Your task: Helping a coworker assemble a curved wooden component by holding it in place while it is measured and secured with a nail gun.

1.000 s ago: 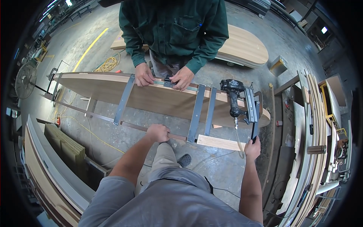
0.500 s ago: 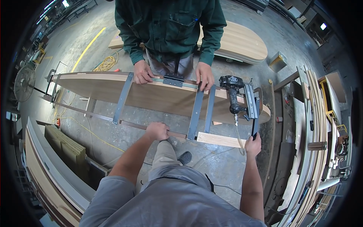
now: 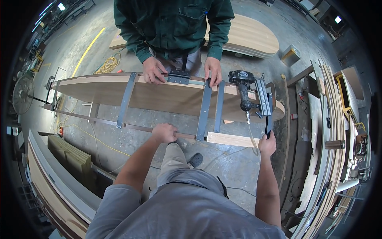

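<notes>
My left hand [image 3: 165, 132] is closed over a narrow brown rail [image 3: 139, 128] on the near side of a frame. Fingers wrapped, my right hand [image 3: 267, 144] grips a dark metal bar [image 3: 269, 124] at the frame's right end, beside a pale wood strip [image 3: 230, 142]. Grey metal crossbars [image 3: 205, 107] run from the rail to a long wooden panel [image 3: 167, 101] standing on edge. A black nail gun [image 3: 243, 89] rests on the panel's right part, its hose hanging down. Opposite me, a co-worker's hands [image 3: 154, 71] touch the panel's top edge near a black metal bracket [image 3: 178, 77].
Rounded wooden panels [image 3: 250, 36] lie stacked behind the co-worker. A coiled yellow hose [image 3: 109, 65] and a metal can [image 3: 291, 55] are on the floor. Long boards [image 3: 330, 103] line the right; greenish slabs [image 3: 71, 153] stand at left. A fan [image 3: 23, 95] is far left.
The view has shifted slightly. One of the co-worker's hands has slid along the panel edge toward the black bracket. My two hands keep their grips.
</notes>
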### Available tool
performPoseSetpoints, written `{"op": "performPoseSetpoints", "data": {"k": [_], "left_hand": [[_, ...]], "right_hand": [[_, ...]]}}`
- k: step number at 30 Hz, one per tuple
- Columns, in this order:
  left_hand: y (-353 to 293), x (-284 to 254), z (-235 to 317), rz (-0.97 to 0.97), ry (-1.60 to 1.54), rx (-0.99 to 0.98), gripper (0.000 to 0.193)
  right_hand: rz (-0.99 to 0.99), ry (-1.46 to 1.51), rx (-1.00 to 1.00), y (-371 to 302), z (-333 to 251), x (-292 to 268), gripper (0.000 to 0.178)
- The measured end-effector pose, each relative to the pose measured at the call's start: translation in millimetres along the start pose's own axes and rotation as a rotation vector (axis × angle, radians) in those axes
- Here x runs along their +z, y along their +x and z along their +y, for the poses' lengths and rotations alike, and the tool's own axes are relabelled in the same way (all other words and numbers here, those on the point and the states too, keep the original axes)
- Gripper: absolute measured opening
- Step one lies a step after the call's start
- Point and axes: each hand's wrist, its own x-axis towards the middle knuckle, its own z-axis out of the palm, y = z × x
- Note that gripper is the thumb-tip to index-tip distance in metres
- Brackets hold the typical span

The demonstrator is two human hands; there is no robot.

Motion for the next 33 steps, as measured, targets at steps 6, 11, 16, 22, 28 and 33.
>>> {"op": "performPoseSetpoints", "data": {"k": [6,11,16,22,28,33], "left_hand": [[-1.0,0.8,4.1,0.135,-0.221,0.179,0.047],[6.3,20.4,48.2,0.459,-0.218,0.291,0.057],[5.6,24.3,63.5,0.473,-0.090,0.271,0.056],[7.8,30.3,64.9,0.546,-0.066,0.275,0.047],[11.0,32.9,63.6,0.568,-0.072,0.277,0.043],[10.3,33.1,60.8,0.568,-0.094,0.284,0.040]], "right_hand": [[-0.033,-0.018,0.034,4.6,-1.2,1.0,0.050],[-0.007,-0.006,0.016,6.4,-0.4,3.8,0.050],[-0.006,-0.007,0.018,4.1,2.3,5.2,0.050],[-0.004,-0.005,0.014,3.2,2.8,5.2,0.050],[0.019,-0.002,-0.004,5.2,4.0,6.9,0.049],[0.010,-0.006,-0.007,4.3,0.4,4.7,0.049]]}}
